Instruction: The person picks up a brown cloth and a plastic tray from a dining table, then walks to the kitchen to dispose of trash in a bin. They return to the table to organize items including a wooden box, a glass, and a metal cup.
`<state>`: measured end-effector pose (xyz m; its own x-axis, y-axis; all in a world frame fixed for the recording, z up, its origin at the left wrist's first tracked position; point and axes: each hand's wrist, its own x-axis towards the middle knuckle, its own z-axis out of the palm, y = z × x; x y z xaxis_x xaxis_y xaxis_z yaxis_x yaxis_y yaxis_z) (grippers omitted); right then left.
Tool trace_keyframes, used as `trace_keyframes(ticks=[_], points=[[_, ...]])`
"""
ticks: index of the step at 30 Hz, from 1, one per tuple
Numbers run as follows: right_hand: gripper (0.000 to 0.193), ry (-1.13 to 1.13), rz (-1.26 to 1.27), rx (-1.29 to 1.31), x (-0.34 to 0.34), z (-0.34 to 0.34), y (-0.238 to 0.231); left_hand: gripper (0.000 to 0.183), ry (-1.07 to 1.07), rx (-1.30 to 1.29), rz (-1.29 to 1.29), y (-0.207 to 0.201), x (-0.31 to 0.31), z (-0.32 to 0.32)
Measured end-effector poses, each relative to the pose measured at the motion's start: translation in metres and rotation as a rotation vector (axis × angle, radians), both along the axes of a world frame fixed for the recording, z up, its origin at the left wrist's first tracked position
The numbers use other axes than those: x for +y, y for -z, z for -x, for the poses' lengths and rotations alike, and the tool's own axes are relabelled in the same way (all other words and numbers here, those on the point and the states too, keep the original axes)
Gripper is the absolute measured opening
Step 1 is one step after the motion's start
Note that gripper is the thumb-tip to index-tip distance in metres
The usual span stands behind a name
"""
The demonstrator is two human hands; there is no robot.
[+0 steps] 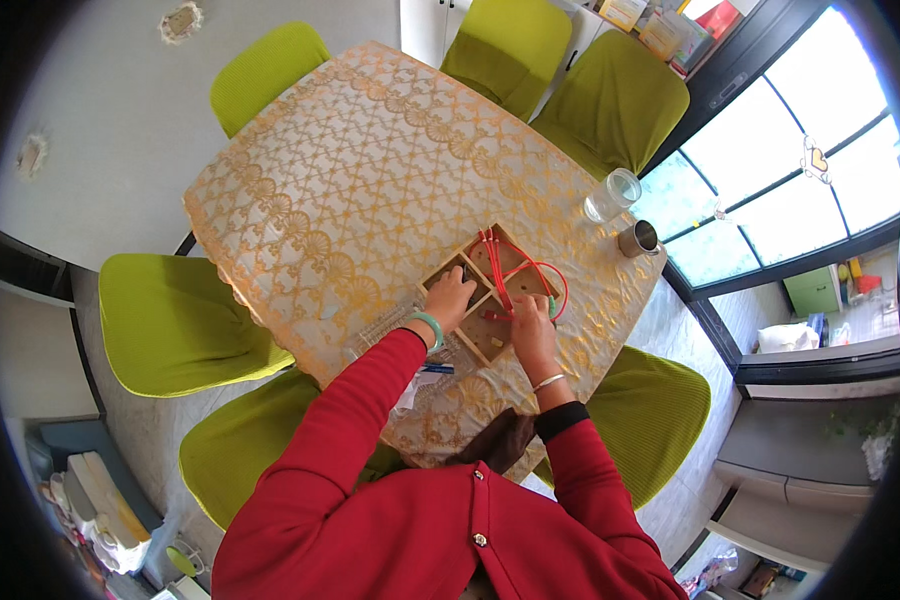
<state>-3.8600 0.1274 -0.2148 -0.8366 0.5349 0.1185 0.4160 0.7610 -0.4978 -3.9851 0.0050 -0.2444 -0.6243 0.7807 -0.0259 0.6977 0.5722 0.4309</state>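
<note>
- Your left hand (450,298) is over the left compartment of a wooden divided box (482,338); fingers bunched at a small dark thing (464,272). Whether they pinch it, cannot tell.
- Your right hand (535,328) is at the box's right side, fingers curled down, a small green thing (553,308) just beside them. Grip hidden; cannot tell what, if anything, they pinch.
- Red cord (492,262) lies in strands across the box; one loop bows out past its right edge, near your right hand.
- Box sits on a gold-patterned tablecloth (310,190), at your end of the table. A small pale piece (497,342) lies in the near compartment.
- Left of the box, below your left wrist: blue pens (437,369), near your sleeve.
- Green bangle (431,329) on your left wrist, silver bangle (548,381) on your right.
- Far right of the table: clear glass (612,196), with a metal cup (638,239) near it.
- Lime-green chairs (175,325) stand around the table.
</note>
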Motion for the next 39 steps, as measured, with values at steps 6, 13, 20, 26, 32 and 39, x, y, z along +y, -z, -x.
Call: trace_keyframes(ticks=[6, 13, 20, 26, 32, 39], points=[[0.012, -0.217, -0.037, -0.129, -0.012, -0.01, 0.012, 0.009, -0.032, -0.076, -0.23, 0.008, -0.006, -0.004], [0.013, -0.441, -0.377, -0.406, -0.008, -0.006, 0.014, 0.012, -0.067, -0.14, -0.45, -0.03, -0.049, -0.025], [0.012, -0.423, -0.375, -0.526, -0.023, 0.005, 0.021, 0.026, -0.063, -0.125, -0.34, -0.048, -0.096, -0.06], [0.012, -0.307, -0.211, -0.381, -0.029, 0.006, 0.012, 0.031, -0.1, -0.111, -0.321, -0.036, -0.113, -0.073], [0.009, -0.334, 0.227, -0.021, -0.082, 0.0, -0.003, 0.033, -0.164, -0.123, -0.273, -0.029, -0.132, -0.08], [0.009, -0.362, 0.286, 0.014, -0.098, -0.026, 0.0, 0.039, -0.285, -0.129, -0.34, -0.024, -0.155, -0.086]])
